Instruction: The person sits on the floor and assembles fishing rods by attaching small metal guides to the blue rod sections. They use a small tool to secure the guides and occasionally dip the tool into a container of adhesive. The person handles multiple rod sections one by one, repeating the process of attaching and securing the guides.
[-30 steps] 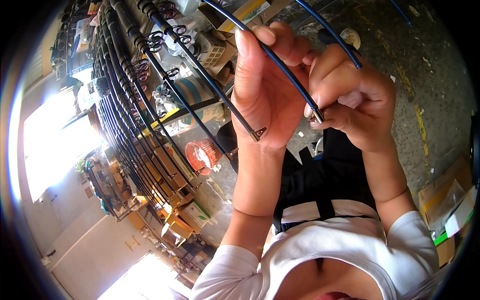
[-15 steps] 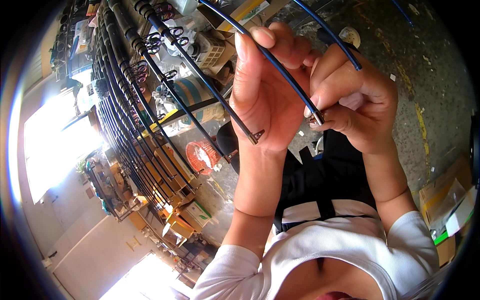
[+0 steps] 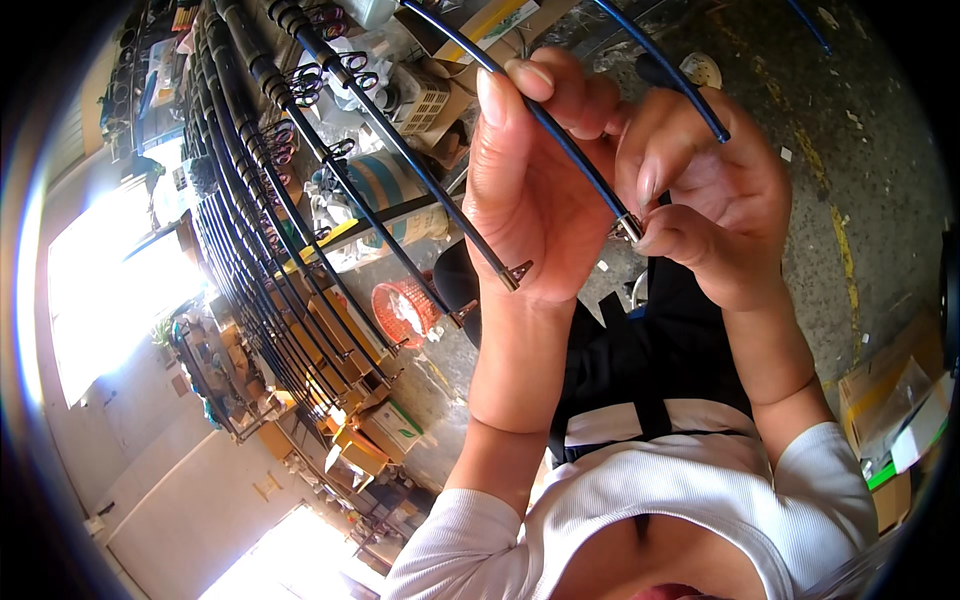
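A dark blue fishing rod slants down to a bright metal end. My left hand pinches its shaft between thumb and forefinger, palm turned up. By the metal end, my right hand has its forefinger and thumb apart, with the thumb at the tip's side; whether it touches cannot be made out. A small dark tip guide sits beside the metal end, partly hidden. Another fishing rod passes in front of my left wrist, its tip guide showing.
Several fishing rods with ring guides line up at the left. A blue rod crosses above my right hand. Below are a red basket, cardboard boxes and a littered concrete floor.
My right forefinger has lifted off the rod's metal end, widening the gap to the thumb. The held rod and my left hand have shifted slightly.
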The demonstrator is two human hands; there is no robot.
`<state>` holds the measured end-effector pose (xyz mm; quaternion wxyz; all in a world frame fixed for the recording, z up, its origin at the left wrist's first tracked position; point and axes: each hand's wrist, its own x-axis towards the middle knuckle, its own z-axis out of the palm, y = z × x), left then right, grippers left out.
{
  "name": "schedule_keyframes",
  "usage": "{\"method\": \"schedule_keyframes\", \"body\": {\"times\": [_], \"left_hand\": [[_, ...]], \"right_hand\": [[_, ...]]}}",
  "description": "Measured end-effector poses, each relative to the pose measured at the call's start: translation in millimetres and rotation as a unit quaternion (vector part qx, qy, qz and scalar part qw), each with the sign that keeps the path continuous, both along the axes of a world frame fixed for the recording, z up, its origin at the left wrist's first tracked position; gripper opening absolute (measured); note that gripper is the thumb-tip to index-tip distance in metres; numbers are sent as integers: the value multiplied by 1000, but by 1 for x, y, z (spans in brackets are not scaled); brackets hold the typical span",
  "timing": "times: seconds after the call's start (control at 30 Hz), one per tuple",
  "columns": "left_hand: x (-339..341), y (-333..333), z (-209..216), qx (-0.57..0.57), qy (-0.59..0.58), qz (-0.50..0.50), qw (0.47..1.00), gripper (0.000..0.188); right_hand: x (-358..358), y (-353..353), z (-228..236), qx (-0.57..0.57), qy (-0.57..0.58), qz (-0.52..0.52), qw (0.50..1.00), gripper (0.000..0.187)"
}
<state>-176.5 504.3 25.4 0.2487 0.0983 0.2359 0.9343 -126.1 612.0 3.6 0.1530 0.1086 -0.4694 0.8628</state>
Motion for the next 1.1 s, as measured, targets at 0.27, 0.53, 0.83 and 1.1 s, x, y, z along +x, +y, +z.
{"method": "schedule_keyframes", "body": {"times": [0.27, 0.53, 0.83, 1.1], "left_hand": [[0, 0, -1, -20, 50, 23, 998, 21], [2, -4, 5, -81, -10, 44, 996, 22], [-4, -12, -4, -27, -95, -21, 995, 30], [51, -49, -50, -83, -329, 27, 940, 17]], "right_hand": [[6, -13, 5, 40, 4, -80, 996, 26], [7, -18, 4, -19, -18, -41, 999, 18], [54, -19, -19, -71, -51, 42, 995, 20], [76, -27, 63, -313, 33, 123, 941, 34]]}}
